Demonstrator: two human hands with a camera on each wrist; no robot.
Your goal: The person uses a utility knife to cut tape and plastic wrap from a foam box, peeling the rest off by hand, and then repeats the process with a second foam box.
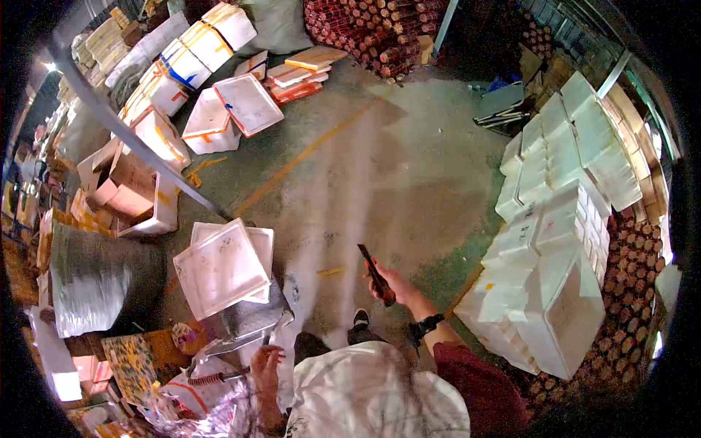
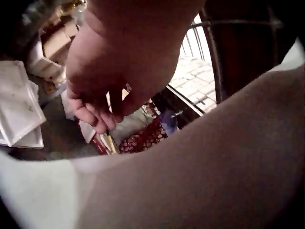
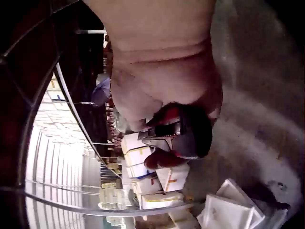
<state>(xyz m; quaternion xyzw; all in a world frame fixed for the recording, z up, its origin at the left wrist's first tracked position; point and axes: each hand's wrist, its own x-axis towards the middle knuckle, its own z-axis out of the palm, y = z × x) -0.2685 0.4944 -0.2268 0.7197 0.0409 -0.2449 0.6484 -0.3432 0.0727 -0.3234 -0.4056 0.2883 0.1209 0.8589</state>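
Observation:
In the head view my right hand (image 1: 396,287) grips a black and red hand tool (image 1: 375,274), long and narrow, angled up over the floor. The right wrist view has the fingers of the hand (image 3: 167,81) wrapped around the tool's dark body (image 3: 193,131). My left hand (image 1: 267,366) hangs beside my body with loosely bent fingers, close to a thin rod with a coiled part (image 1: 207,379); contact cannot be told. Nothing shows held by the left hand (image 2: 112,71) in the left wrist view. Two white foam lids (image 1: 221,269) lie stacked ahead of it.
White foam boxes (image 1: 540,285) stand stacked at the right, and more foam boxes (image 1: 208,47) line the back left. A grey pole (image 1: 139,142) slants across the left side. Red bundles (image 1: 372,29) fill the back. Concrete floor (image 1: 343,197) lies between the stacks.

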